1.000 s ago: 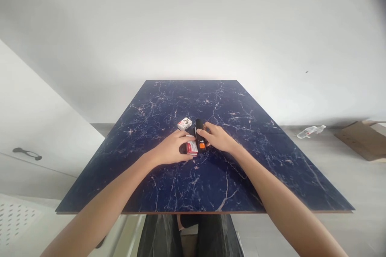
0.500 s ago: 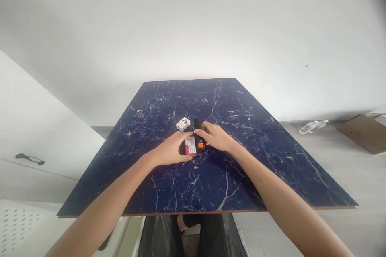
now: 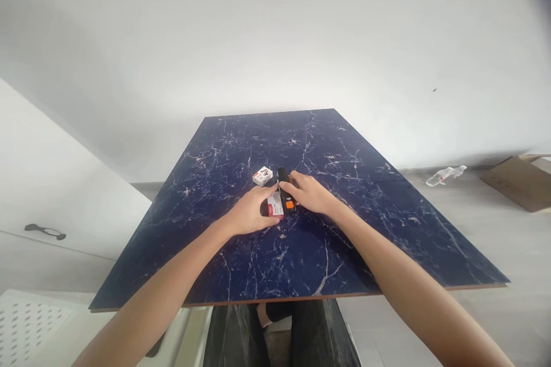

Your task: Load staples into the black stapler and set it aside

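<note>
My left hand (image 3: 252, 210) is curved around a small red-and-white box (image 3: 275, 206), its thumb on the near edge and its fingers at the far end. Right against that box lies a black stapler (image 3: 283, 175) with an orange patch at its near end. My right hand (image 3: 310, 192) grips the stapler from the right, thumb across its top and the other fingers on its far side. The left fingertips meet the stapler's left edge. Just beyond my left hand, a second small white box (image 3: 262, 176) with red print sits on the table.
The dark blue marble-patterned table (image 3: 258, 137) reaches towards a white wall. On the floor to the right are a clear plastic bottle (image 3: 439, 176) and a cardboard box (image 3: 519, 183). A white cabinet with a dark handle (image 3: 45, 231) stands at the left.
Both hands, with the box and stapler, sit slightly further right in the picture as the view shifts a little. Their holds look the same.
</note>
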A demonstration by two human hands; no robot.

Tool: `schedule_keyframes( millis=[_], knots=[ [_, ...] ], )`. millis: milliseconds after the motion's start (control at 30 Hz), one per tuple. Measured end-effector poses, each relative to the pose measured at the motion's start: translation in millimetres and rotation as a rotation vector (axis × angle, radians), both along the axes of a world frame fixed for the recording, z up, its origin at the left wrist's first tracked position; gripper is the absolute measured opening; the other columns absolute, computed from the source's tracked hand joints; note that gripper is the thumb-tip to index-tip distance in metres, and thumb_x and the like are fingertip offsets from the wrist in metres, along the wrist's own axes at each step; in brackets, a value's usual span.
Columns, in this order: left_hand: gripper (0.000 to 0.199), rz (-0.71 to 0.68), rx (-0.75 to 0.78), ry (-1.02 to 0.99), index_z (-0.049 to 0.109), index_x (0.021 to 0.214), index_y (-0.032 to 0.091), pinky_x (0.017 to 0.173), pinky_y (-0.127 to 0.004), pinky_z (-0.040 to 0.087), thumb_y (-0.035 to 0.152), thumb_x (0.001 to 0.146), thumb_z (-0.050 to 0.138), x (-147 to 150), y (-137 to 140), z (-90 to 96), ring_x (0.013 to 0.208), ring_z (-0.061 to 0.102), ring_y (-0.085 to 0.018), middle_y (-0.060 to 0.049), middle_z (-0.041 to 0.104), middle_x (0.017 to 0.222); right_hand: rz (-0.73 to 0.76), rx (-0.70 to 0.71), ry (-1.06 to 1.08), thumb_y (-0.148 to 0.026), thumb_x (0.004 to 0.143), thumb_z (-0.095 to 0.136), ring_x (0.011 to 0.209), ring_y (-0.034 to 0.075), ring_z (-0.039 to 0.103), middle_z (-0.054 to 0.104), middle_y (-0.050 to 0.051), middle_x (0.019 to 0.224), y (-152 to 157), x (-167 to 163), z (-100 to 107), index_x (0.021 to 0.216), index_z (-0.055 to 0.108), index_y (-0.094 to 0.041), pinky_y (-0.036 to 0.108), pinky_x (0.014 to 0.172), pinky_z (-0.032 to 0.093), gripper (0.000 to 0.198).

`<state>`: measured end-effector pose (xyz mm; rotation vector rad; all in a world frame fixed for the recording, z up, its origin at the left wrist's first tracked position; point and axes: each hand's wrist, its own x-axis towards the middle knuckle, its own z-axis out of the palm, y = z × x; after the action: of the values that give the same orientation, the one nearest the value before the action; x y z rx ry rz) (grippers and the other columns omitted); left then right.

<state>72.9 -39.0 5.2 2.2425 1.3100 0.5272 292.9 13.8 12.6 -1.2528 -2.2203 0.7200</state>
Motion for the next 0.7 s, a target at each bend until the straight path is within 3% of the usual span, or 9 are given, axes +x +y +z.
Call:
schedule_keyframes(
  millis=[167,233,333,400,467,633,700],
  knots=[
    [0.098,-0.044,0.104,0.0,0.028,0.16,0.029,0.109,-0.05,0.041,0.054,0.08,0.077,-1,0,-2.8,0.135,0.045,-0.036,-0.012,0.049,0.151,0.0,0.011,-0.028,-0.054,0.1,0.043,0.066,0.017,0.055,0.059,-0.001,0.072,0,0,2,0.077,0.041,-0.024,0.029,0.061,0.034,0.038],
    [0.075,-0.032,0.234,-0.004,0.038,0.156,0.027,0.114,-0.05,0.036,0.055,0.091,0.064,-3,5,-1.0,0.136,0.045,-0.033,-0.01,0.052,0.149,-0.005,0.025,-0.05,-0.054,0.1,0.043,0.067,0.017,0.055,0.059,-0.001,0.073,0,0,2,0.078,0.043,-0.024,0.029,0.062,0.034,0.037],
    [0.048,0.183,0.384,0.035,0.055,0.144,0.025,0.116,-0.052,0.031,0.048,0.105,0.038,-9,19,0.2,0.138,0.043,-0.031,-0.008,0.051,0.151,-0.013,0.05,-0.077,-0.053,0.099,0.045,0.068,0.017,0.056,0.061,0.0,0.075,0,-1,1,0.079,0.045,-0.024,0.029,0.063,0.035,0.035],
    [0.049,0.251,0.371,0.099,0.059,0.14,0.023,0.115,-0.054,0.032,0.047,0.107,0.032,-14,27,-2.0,0.138,0.043,-0.031,-0.009,0.05,0.153,-0.01,0.061,-0.082,-0.052,0.099,0.046,0.069,0.017,0.056,0.062,0.0,0.076,0,-1,0,0.079,0.046,-0.023,0.029,0.064,0.035,0.035],
    [0.051,0.197,0.303,0.119,0.06,0.139,0.021,0.112,-0.05,0.037,0.047,0.108,0.029,-19,30,-5.0,0.133,0.048,-0.029,-0.01,0.055,0.147,-0.006,0.057,-0.08,-0.052,0.099,0.045,0.068,0.017,0.056,0.062,0.0,0.076,0,-1,0,0.079,0.045,-0.024,0.028,0.063,0.035,0.035],
    [0.053,0.069,0.184,0.044,0.066,0.133,0.021,0.095,-0.041,0.049,0.046,0.109,0.026,-18,18,-6.2,0.104,0.06,-0.024,-0.009,0.068,0.109,0.003,0.066,-0.092,-0.051,0.1,0.043,0.067,0.017,0.056,0.061,0.0,0.074,0,0,1,0.079,0.043,-0.024,0.028,0.062,0.034,0.035],
    [0.053,0.054,0.187,0.041,0.065,0.134,0.021,0.099,-0.044,0.047,0.047,0.108,0.026,-17,14,-4.3,0.107,0.059,-0.025,-0.009,0.067,0.11,0.004,0.079,-0.106,-0.05,0.101,0.044,0.067,0.017,0.056,0.062,0.001,0.075,0,1,1,0.079,0.044,-0.024,0.028,0.062,0.034,0.034]
  ],
)
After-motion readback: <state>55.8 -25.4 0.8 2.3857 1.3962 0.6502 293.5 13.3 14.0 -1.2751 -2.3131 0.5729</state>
